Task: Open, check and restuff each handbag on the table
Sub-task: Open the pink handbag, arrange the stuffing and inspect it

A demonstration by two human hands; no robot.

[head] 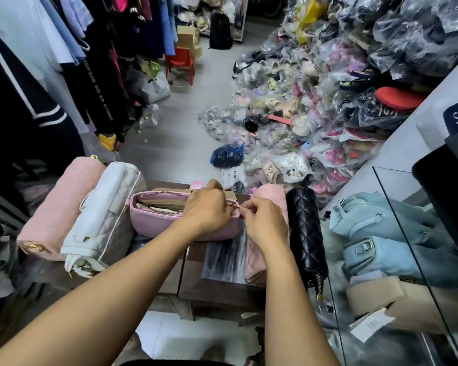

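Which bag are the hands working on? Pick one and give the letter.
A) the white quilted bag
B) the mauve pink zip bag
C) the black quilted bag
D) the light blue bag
B: the left hand holds the right end of the mauve pink zip bag, whose top gapes open, while the right hand pinches at its gold zip pull.

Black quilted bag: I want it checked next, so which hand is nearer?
Right. The right hand pinches the pink handbag just beside the black quilted bag; the left hand holds that handbag farther left.
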